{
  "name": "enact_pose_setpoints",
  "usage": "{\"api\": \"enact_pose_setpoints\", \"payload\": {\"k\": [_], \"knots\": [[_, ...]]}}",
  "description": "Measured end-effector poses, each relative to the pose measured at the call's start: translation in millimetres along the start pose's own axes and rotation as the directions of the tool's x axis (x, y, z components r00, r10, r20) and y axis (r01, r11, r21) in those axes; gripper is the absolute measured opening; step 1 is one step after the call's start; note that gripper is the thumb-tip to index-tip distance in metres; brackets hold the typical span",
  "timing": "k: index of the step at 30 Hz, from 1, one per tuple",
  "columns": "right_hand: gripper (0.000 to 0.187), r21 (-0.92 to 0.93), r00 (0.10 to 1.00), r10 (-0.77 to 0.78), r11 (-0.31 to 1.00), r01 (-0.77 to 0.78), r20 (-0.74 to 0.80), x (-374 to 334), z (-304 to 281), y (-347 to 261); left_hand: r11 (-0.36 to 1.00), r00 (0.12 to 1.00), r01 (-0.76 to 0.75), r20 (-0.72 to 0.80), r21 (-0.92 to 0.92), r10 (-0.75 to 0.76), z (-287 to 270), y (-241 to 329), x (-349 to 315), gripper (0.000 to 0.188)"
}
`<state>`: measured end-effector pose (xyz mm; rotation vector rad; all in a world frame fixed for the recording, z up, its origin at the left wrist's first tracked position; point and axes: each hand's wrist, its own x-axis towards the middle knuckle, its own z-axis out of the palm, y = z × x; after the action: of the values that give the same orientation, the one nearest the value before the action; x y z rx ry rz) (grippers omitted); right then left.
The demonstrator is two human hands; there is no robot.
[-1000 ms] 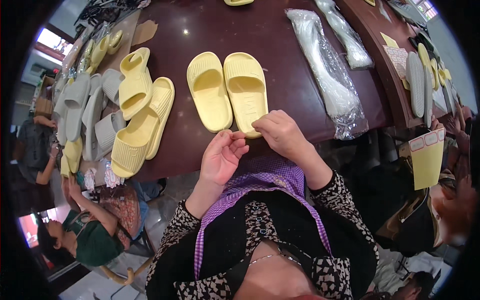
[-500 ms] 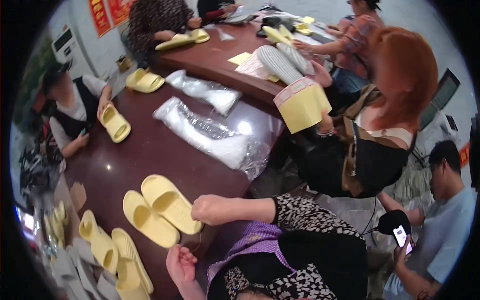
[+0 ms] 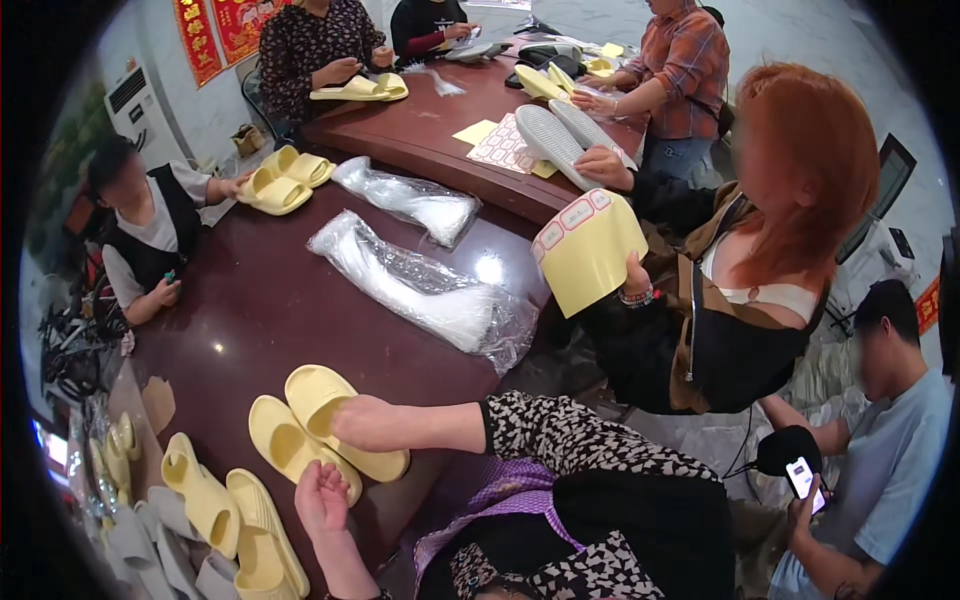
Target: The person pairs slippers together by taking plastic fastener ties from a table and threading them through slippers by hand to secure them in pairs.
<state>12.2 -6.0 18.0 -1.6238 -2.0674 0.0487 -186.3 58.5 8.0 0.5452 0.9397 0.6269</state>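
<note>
A pair of yellow slippers (image 3: 283,437) lies side by side on the dark red table in front of me. My right hand (image 3: 367,424) is closed in a fist over the right slipper, its fingers turned down and mostly hidden. Beside the heel of the left slipper is my left hand (image 3: 323,494), fingers curled together. Whatever either hand pinches is too small to make out. To the left lie more yellow slippers (image 3: 205,490), with several grey slippers (image 3: 150,545) next to them at the table's edge.
Clear plastic bags of white strands (image 3: 400,285) lie mid-table. A co-worker at the left touches yellow slippers (image 3: 275,192). At the right, another person holds a yellow label sheet (image 3: 595,255) and grey slippers (image 3: 560,145). Further right, someone holds a phone (image 3: 802,478).
Both my hands have moved left and slightly up, the right one now over its slipper. At the far left, the co-worker's single slipper has moved back beside another one.
</note>
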Motion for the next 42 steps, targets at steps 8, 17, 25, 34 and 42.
{"api": "enact_pose_setpoints", "payload": {"k": [8, 17, 25, 34, 42], "knots": [[0.012, -0.007, 0.999, -0.018, 1.0, 0.017, -0.038, 7.8, 9.9, -13.6, 0.996, 0.999, -0.002, -0.043, -0.093, -0.002, -0.9, 0.7, 12.3, 0.012], [0.01, -0.12, 0.994, -0.009, 0.993, 0.022, 0.106, 2.9, 8.0, -18.0, 0.974, 0.981, 0.181, 0.091, -0.133, -0.17, -17.5, -37.0, -66.5, 0.01], [0.008, -0.209, 0.99, 0.011, 0.978, 0.019, 0.138, 9.4, 2.2, -19.5, 0.971, 0.971, 0.093, 0.237, -0.219, -0.039, -18.2, -33.5, -38.0, 0.011], [0.01, -0.178, 0.998, 0.043, 0.983, -0.035, 0.039, 13.8, 17.1, -32.5, 0.955, 0.974, 0.042, 0.226, -0.293, 0.026, -28.3, -25.7, -18.5, 0.013], [0.012, -0.147, 0.997, 0.071, 0.986, -0.072, -0.018, 4.3, 4.8, -38.6, 0.95, 0.984, 0.038, 0.177, -0.309, 0.018, -18.2, -19.6, 5.3, 0.017]]}}
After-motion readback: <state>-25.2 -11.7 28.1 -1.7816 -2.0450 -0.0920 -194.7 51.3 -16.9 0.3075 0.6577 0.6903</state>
